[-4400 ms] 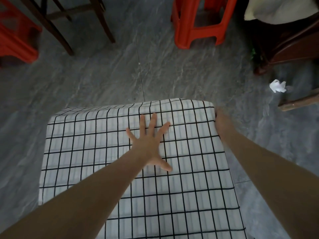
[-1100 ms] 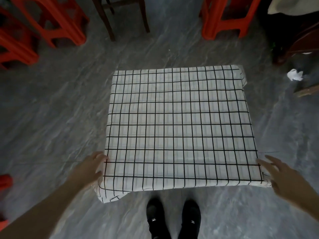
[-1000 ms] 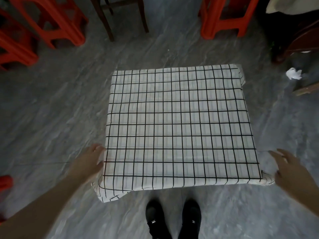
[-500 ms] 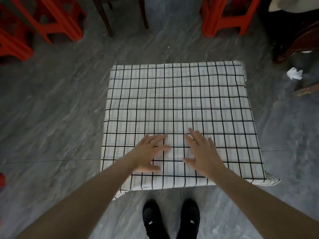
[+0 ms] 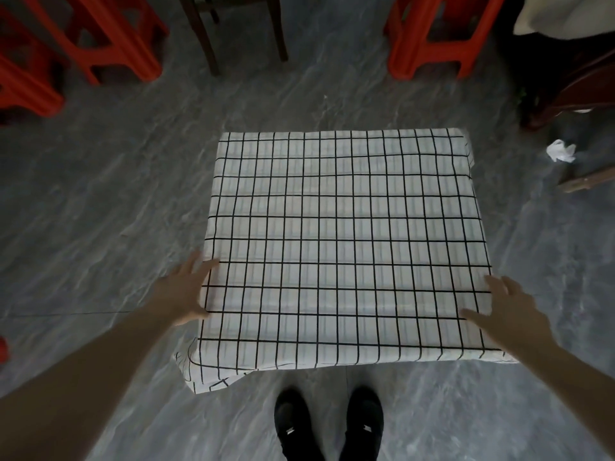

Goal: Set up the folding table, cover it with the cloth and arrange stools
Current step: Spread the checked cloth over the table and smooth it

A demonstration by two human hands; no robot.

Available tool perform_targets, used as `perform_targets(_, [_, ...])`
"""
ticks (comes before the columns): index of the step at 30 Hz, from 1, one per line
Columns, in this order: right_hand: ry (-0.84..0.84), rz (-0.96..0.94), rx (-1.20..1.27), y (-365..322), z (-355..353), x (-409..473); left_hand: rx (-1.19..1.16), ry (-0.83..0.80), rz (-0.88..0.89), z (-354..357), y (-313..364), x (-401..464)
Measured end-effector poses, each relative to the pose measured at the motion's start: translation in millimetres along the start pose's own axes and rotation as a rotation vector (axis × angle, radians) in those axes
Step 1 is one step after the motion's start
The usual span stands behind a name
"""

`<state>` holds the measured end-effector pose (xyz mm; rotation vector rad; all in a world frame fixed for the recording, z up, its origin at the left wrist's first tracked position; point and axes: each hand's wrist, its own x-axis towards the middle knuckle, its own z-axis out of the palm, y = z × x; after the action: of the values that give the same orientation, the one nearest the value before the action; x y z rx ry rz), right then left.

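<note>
Both hands lie flat and released, gripping nothing: my left hand (image 5: 184, 292) presses the cloth (image 5: 346, 247) at the tabletop's left edge, my right hand (image 5: 506, 311) at the right edge, probably to smooth the fabric outward. It is thin white material with a black grid, covering the square top completely; one corner hangs rumpled near my shoes (image 5: 327, 424). Red plastic stools (image 5: 429, 34) stand well apart on the grey marbled floor (image 5: 100, 211), not yet arranged.

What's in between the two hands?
In the head view, only the checked cloth on the table lies between the left hand and the right hand. Nothing sits on that stretch.
</note>
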<state>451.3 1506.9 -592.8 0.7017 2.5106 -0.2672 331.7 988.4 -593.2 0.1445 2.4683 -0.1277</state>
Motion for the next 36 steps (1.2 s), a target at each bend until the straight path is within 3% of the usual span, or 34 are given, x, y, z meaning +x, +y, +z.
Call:
perform_targets(4, [0.018,0.013,0.052,-23.4,-16.0,-6.2,0.004,0.121,-0.04,-21.2,8.6,-9.9])
perform_targets(16, [0.105,-0.38,0.193,-139.9,-167.6,-101.8,-0.019,0.388,0.266,-184.3,106.7,-116.4])
perform_targets(24, [0.208,-0.367,0.234,-130.1,-257.2,-192.9,-0.002,0.494,0.393,-270.5,133.6,-215.7])
perform_targets(30, [0.278,-0.381,0.249,-123.7,-295.3,-256.7,0.047,0.506,0.47,-297.5,133.8,-274.2])
perform_targets(36, [0.239,-0.316,0.438,-150.2,-310.9,-302.8,0.076,0.502,0.579,-309.1,104.3,-315.2])
